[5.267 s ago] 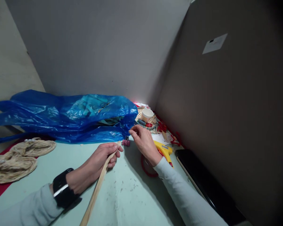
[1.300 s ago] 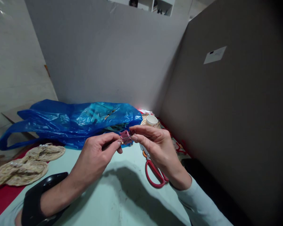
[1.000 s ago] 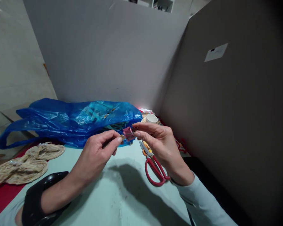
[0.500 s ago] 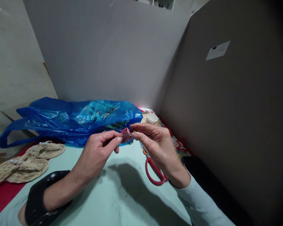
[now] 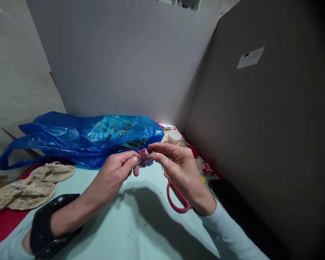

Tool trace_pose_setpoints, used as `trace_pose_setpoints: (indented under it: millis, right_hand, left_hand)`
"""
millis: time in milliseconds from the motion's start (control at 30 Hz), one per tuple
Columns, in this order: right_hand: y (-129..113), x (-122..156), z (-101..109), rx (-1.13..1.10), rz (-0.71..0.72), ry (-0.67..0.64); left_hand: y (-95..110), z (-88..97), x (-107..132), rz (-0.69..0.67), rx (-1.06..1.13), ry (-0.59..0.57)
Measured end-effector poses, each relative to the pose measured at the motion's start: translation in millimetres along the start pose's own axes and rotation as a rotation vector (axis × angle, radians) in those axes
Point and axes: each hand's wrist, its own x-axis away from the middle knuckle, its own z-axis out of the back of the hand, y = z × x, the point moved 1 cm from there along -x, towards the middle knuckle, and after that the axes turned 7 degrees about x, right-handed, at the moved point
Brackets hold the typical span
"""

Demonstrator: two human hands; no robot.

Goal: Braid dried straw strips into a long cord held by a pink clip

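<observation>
Between my hands, above the pale green table top (image 5: 124,224), is a small pink box-shaped piece (image 5: 143,154) with what looks like thin dark wire or metal at its right side. My left hand (image 5: 119,169) pinches its left edge between thumb and fingers. At its right side, my right hand (image 5: 178,164) has thumb and index finger closed on the thin dark part, whose exact kind is too small to make out. Below my right hand lie scissors with a red handle (image 5: 176,202), their blades hidden by the hand.
A blue plastic bag (image 5: 70,133) lies behind my hands along the grey partition (image 5: 124,61). Woven straw sandals (image 5: 29,193) rest on red cloth at left. A white cup (image 5: 174,136) stands behind my right hand. A black flat object (image 5: 233,202) lies at right.
Both hands have shifted very slightly, and the pink piece has tilted a little and moved slightly left. The grip of each hand looks the same.
</observation>
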Motion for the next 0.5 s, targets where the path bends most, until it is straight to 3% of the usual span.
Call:
trace_pose_setpoints:
  millis: [233,500]
  right_hand:
    - [5.9,1.7,-2.2,0.031,-0.068,-0.092]
    - [21.5,-4.5,-0.4,-0.179,-0.333,-0.273]
  left_hand:
    - [-5.9,0.0,-3.9,0.098,0.067,-0.012]
    - [-16.6,-3.9,-6.6,0.259,0.230,-0.073]
